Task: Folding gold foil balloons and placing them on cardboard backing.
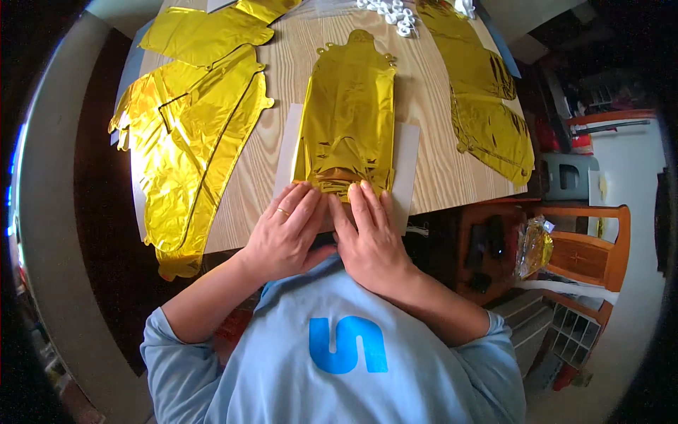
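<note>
A flattened gold foil balloon (349, 106) lies lengthwise in front of me, its sides folded in to a long strip. Beneath it a pale grey board (405, 166) shows on both sides, reaching the near table edge. My left hand (288, 225), with a ring on one finger, has its fingertips on the near left end of the foil. Beside it, my right hand (371, 237) grips the near right end. Between and above the fingertips the foil is creased into a crosswise fold. Parts of the thumbs and of the foil's near edge are hidden.
More gold foil balloons (191, 148) lie piled on the left of the wooden table (431, 141); another gold balloon (487, 106) lies along the right. White plastic pieces (392, 13) sit at the far edge. A wooden chair (583, 247) stands to the right, near a clear bag (534, 247).
</note>
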Motion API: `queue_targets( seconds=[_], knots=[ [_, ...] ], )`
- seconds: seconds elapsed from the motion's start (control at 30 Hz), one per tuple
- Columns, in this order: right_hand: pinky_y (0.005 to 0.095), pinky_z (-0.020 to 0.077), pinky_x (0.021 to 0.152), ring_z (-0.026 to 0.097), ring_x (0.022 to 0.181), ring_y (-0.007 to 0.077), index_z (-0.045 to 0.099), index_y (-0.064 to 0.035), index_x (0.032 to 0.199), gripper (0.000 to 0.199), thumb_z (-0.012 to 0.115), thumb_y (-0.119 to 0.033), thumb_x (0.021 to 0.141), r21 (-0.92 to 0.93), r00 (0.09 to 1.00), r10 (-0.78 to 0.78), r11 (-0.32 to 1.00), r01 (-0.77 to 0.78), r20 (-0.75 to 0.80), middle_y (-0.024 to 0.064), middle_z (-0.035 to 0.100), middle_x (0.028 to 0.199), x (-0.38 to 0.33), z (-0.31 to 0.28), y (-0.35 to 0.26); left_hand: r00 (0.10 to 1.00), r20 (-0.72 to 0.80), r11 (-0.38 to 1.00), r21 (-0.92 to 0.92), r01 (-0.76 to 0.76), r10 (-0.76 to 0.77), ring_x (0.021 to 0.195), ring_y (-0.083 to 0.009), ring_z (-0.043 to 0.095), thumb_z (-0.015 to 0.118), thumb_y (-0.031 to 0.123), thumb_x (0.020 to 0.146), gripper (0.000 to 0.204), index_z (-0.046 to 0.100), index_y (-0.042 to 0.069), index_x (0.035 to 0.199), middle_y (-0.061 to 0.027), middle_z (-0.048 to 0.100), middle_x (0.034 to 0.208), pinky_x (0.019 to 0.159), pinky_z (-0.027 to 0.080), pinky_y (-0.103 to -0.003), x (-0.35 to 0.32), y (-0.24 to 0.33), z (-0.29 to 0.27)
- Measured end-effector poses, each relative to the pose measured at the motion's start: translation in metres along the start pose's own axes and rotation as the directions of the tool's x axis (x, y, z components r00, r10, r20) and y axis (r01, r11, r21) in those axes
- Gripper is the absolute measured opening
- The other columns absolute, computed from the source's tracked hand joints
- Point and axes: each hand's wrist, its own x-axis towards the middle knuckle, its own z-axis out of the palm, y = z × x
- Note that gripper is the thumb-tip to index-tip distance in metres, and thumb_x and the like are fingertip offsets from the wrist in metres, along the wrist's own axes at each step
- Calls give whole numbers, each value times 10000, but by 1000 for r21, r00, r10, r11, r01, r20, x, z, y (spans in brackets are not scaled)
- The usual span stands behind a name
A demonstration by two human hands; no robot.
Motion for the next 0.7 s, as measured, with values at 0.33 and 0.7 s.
queue_targets(
  seconds=[0.33,0.7],
  knots=[
    [704,321,1078,410,1354,504,483,12,1428,509,467,-180,958,-100,999,28,995,-26,17,338,445,1381,-1,5,-8,997,-32,995,57,76,-74,1265,-362,547,769,376,782,659,615,-17,1287,-172,591,1293,1115,384,-553,-7,-12,-16],
    [695,274,1112,380,1373,504,494,-17,1419,505,487,-208,952,-111,997,44,993,-38,60,334,415,1413,-2,5,-9,998,42,991,-123,-42,48,1373,-369,460,653,308,923,563,532,-7,1373,-198,526,1406,1160,323,-534,35,-21,-17]
  ],
)
